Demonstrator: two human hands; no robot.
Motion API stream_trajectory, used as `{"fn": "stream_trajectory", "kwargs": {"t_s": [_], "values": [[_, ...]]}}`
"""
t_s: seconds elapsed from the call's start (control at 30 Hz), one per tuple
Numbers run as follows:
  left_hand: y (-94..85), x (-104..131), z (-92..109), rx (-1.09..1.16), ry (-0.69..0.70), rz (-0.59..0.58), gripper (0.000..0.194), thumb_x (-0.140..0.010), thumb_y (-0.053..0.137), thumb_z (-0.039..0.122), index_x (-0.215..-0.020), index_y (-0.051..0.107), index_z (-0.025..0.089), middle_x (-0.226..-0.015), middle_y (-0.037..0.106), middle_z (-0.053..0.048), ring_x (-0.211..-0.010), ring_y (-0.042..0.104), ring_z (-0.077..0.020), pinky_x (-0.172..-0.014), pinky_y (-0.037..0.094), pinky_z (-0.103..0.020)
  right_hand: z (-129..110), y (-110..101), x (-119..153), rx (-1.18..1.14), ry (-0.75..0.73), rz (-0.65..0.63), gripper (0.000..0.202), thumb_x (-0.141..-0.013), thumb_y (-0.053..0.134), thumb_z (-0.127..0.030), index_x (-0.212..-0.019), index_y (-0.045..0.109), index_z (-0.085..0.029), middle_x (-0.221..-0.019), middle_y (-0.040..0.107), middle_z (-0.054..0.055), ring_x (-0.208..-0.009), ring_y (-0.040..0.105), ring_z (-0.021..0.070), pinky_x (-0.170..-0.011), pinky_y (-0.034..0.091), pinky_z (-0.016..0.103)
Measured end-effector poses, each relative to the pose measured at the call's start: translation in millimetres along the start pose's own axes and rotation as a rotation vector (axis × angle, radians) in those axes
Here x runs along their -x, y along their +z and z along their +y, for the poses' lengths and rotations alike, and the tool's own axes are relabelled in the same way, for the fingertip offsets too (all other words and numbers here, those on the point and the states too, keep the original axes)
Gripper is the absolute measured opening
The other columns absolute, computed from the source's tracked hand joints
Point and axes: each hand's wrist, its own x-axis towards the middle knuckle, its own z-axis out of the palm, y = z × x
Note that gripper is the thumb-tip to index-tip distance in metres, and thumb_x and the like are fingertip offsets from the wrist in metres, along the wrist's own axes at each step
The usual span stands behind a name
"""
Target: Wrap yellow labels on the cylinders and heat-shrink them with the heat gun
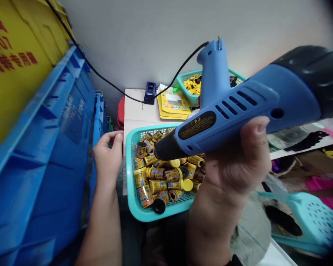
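A blue and black heat gun (238, 99) is raised in my right hand (241, 162), its black nozzle pointing left and slightly down. Below the nozzle, a turquoise basket (131, 192) holds many small yellow printed canisters (157, 186), some with yellow or black caps. My left hand (108, 153) is by the basket's left side, at the table edge, with thumb and fingers bent together; whatever may be between the fingertips is too small to make out. A black cord (111, 85) runs from the gun's handle to the upper left.
Blue crates (44, 155) and a yellow crate (19, 55) stand at the left. Behind the basket are yellow printed cards (173, 107), a dark blue tool (150, 92) and a second basket (192, 99) with yellow parts. A turquoise chair (319, 218) stands at the lower right.
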Motion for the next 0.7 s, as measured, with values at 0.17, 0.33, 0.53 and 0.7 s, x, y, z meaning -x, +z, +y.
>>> {"fn": "stream_trajectory", "kwargs": {"t_s": [0.17,0.33,0.53,0.7], "values": [[-0.6,-0.2,0.4,-0.025,0.007,0.009,0.024,-0.082,0.057,0.035,-0.092,0.072,0.019,-0.091,0.075,-0.003,-0.087,0.068,-0.0177,-0.08,0.053,-0.028,0.3,8.2,2.1,0.0,0.034,0.047,0.053,-0.077,0.064,-0.048,-0.122,0.058,-0.021,-0.105,0.063,0.002,-0.107,0.063,0.0171,-0.107,0.051,0.044],[1.7,-3.6,-7.2,-0.038,-0.017,-0.029,0.025,-0.081,0.058,0.037,-0.095,0.07,0.02,-0.095,0.073,-0.005,-0.09,0.068,-0.0189,-0.083,0.054,-0.03,5.8,15.9,4.6,0.008,-0.12,0.163,0.067,-0.076,0.067,-0.051,-0.135,0.051,-0.023,-0.121,0.058,0.002,-0.125,0.054,0.021,-0.11,0.049,0.047],[17.0,-11.9,-28.0,-0.071,-0.255,-0.228,0.054,-0.077,0.064,0.036,-0.126,0.054,0.015,-0.125,0.065,-0.017,-0.111,0.065,-0.0262,-0.097,0.05,-0.04,6.9,14.1,1.8,0.203,-0.438,0.337,0.037,-0.085,0.06,-0.028,-0.122,0.061,-0.027,-0.137,0.047,-0.009,-0.14,0.039,0.0149,-0.124,0.039,0.04],[3.0,-18.1,-48.5,-0.192,-0.147,-0.364,0.038,-0.079,0.057,0.037,-0.114,0.061,0.021,-0.112,0.071,-0.012,-0.107,0.066,-0.03,-0.094,0.051,-0.044,7.7,11.7,1.5,0.193,-0.422,0.269,0.039,-0.087,0.06,-0.028,-0.125,0.06,-0.026,-0.139,0.046,-0.008,-0.138,0.041,0.0133,-0.128,0.033,0.039]]}}
